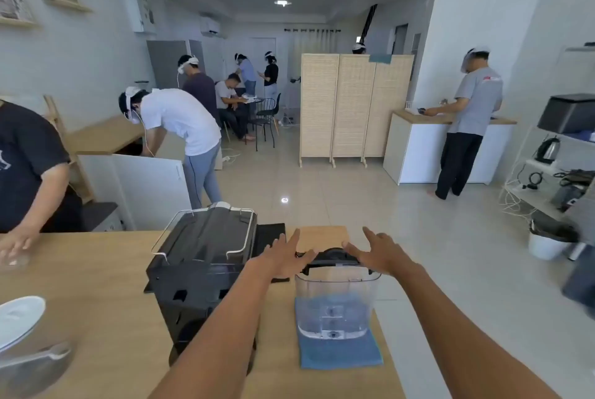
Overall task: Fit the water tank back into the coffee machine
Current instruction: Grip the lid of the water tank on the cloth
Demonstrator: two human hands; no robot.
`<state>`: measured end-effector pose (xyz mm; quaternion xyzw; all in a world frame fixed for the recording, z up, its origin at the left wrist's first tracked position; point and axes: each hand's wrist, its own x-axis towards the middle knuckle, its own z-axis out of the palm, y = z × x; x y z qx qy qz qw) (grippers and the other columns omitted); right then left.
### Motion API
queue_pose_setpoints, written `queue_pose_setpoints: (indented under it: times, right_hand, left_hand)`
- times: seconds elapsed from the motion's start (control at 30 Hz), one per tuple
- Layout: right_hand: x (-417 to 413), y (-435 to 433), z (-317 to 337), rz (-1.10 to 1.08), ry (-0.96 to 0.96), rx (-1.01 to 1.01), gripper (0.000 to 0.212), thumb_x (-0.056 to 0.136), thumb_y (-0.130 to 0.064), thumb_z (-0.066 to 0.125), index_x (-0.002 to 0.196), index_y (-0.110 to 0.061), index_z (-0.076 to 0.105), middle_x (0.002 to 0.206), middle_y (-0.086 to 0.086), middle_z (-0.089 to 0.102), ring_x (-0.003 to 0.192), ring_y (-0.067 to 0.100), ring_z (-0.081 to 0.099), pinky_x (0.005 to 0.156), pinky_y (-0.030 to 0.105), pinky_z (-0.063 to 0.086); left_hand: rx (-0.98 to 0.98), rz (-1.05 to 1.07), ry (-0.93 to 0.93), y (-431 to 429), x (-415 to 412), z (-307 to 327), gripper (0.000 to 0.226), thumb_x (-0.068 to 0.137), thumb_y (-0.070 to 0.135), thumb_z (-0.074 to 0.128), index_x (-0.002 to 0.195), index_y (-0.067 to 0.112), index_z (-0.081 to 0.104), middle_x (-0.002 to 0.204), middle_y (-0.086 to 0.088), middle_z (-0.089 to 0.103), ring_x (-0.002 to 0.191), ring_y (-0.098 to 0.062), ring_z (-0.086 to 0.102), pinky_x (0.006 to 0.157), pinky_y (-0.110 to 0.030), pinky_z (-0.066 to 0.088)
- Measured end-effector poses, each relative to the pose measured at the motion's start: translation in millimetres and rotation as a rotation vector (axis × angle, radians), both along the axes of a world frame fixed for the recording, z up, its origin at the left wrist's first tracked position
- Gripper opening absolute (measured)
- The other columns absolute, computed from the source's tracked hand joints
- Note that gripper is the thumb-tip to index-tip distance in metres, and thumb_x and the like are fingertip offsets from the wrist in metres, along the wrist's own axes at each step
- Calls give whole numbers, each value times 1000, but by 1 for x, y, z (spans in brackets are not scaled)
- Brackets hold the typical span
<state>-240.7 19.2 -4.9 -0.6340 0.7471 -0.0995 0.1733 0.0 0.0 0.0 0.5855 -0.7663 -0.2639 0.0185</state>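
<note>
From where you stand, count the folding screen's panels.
3. The folding screen across the room shows a left panel, a middle panel and a right panel, side by side. None looks hidden, though I cannot see behind it.

One coffee machine (203, 257), one water tank (335, 302), one blue cloth (341, 353), two hands (283, 257)

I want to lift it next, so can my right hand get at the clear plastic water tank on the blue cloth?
Probably yes: the right hand hovers open at the clear plastic water tank's black rim, with nothing between them.
</note>
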Motion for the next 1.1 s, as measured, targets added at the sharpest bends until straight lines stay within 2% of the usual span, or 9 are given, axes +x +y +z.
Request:
queue_pose_setpoints:
  times: [0.1, 0.2, 0.3, 0.4, 0.5, 0.63, 0.77, 0.87, 1.1]
  right_hand:
    - [-6, -3, -15, -30, 11, -9, 107, 82, -86, 37, 163, -20, 12, 160, 19, 34, 148, 35, 31, 119, 49, 25]
    - [-4, -2, -20, -59, -73, -10, 117, 75, -89, 43, 163, -19, 9, 161, 18, 33, 147, 36, 33, 118, 50, 27]
    - [-2, -1, -17, -58, -137, -24, 127, 67, -94, 47, 163, -20, 9, 161, 17, 32, 146, 36, 34, 117, 50, 33]
    - [-17, -9, -26, -57, -201, 13, 136, 57, -98, 48, 162, -21, 10, 158, 16, 37, 142, 34, 41, 113, 49, 39]
    - [-19, -8, -28, -45, -248, 53, 143, 52, -99, 51, 163, -19, 10, 156, 16, 43, 137, 33, 49, 109, 46, 44]
    - [-21, -9, -25, -30, -298, 103, 138, 58, -92, 60, 163, -17, 10, 160, 14, 38, 134, 32, 53, 111, 44, 42]
    - [-18, -7, -20, -2, -324, 91, 115, 74, -73, 70, 159, -13, 21, 157, 12, 43, 134, 31, 53, 107, 38, 42]
    - [-19, -7, -19, 13, -339, 86, 105, 77, -65, 74, 155, -12, 29, 150, 11, 50, 122, 27, 61, 95, 31, 44]
    - [-18, -4, -20, -8, -383, 55, 115, 64, -74, 77, 151, -14, 32, 143, 8, 55, 116, 28, 63, 97, 40, 55]
  left_hand:
    - [48, 63, 74, -5, -3, -18, 107, 82, 84, 29, 159, 24, -14, 169, -14, 2, 154, -34, -4, 123, -55, 8]
    - [121, 163, 206, -14, 1, -32, 134, 57, 99, 34, 158, 27, -16, 168, -13, 15, 153, -31, 15, 121, -52, 23]
    - [154, 209, 273, -15, 5, -33, 141, 53, 97, 46, 158, 25, -15, 160, -12, 36, 151, -26, 24, 120, -47, 26]
    - [238, 247, 331, -19, -9, -35, 147, 50, 96, 55, 160, 22, -8, 161, -9, 36, 149, -27, 29, 120, -44, 25]
    - [274, 272, 346, -16, -13, -35, 121, 71, 82, 60, 161, 17, 12, 161, -4, 33, 147, -27, 31, 117, -40, 26]
    - [278, 215, 383, -18, -15, -35, 79, 81, 69, 63, 143, 23, 50, 146, 0, 54, 118, -18, 51, 101, -28, 36]
    - [316, 276, 454, -21, -12, -43, 120, 68, 75, 71, 159, 17, 18, 161, -1, 34, 146, -23, 33, 115, -35, 27]
    - [370, 304, 552, -20, -11, -47, 147, 44, 82, 80, 161, 29, 9, 163, 0, 32, 148, -23, 31, 121, -44, 25]
    - [444, 330, 713, -18, -12, -54, 156, 35, 72, 90, 159, 41, 0, 165, -3, 26, 148, -27, 31, 120, -51, 27]
